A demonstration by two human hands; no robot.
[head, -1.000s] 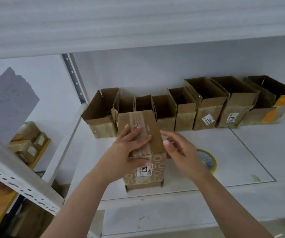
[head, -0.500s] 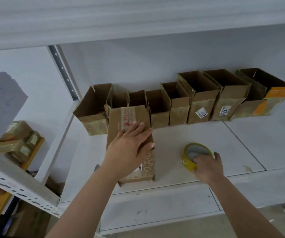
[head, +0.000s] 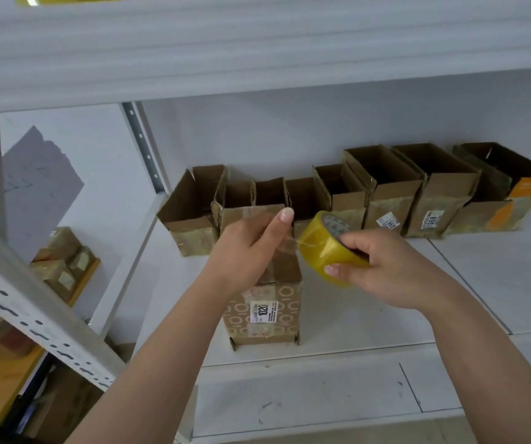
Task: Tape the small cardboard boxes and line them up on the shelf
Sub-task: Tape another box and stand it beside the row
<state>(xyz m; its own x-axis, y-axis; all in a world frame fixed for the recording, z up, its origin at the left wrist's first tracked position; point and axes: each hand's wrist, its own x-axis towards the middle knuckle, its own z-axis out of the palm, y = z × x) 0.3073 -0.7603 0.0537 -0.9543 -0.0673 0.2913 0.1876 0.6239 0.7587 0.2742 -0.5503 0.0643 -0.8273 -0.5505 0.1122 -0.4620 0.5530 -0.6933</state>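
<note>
Shelf [head: 369,283]: tape roll [head: 328,251] now lifted

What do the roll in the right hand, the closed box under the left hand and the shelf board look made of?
Tape roll: glossy, translucent yellowish plastic film, probably on a card core; light shines off it.
Closed box: matte brown corrugated cardboard, printed with pale rings, raw edges showing at its base.
Shelf board: smooth white painted sheet, likely metal; scuffs mark its front.
</note>
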